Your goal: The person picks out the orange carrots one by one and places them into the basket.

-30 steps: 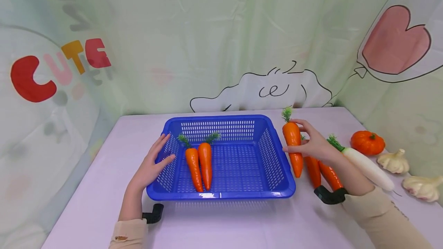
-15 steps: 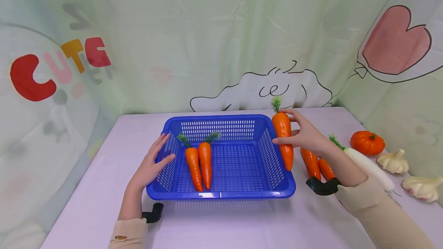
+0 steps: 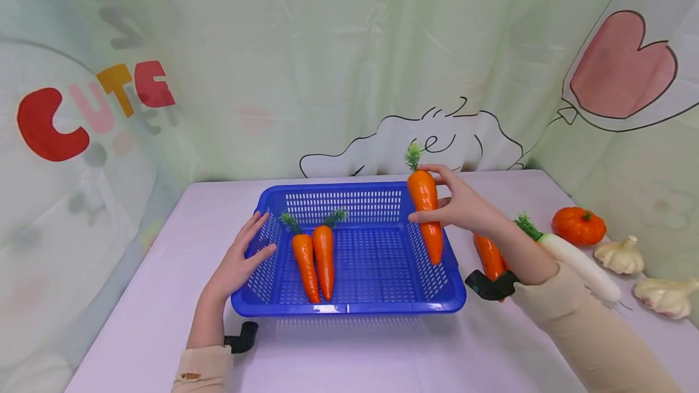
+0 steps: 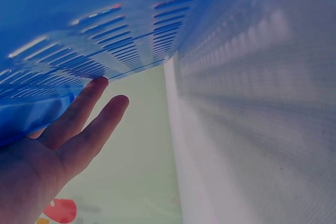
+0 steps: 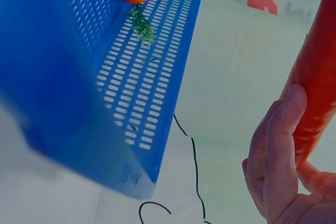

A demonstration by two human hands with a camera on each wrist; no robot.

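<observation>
My right hand (image 3: 461,204) grips an orange carrot (image 3: 425,190) with a green leafy top, holding it over the right side of the blue basket (image 3: 349,308). In the right wrist view the fingers (image 5: 283,140) wrap round the held carrot (image 5: 320,77). My left hand (image 3: 240,259) rests at the basket's left rim, its fingers fairly straight along the outside in the left wrist view. A carrot (image 3: 306,265) and another carrot (image 3: 324,262) lie side by side in the left part of the basket, tops toward the back.
On the table's right side lie another carrot (image 3: 489,255), partly hidden by the right wrist, a white radish (image 3: 581,265), an orange pumpkin (image 3: 579,227), a garlic bulb (image 3: 619,256) and a second garlic bulb (image 3: 663,297). A printed curtain (image 3: 327,65) hangs behind the table.
My right hand has carried the carrot left and slightly up, from beside the basket's right rim to above its inside. The left hand and the basket have stayed in place.
</observation>
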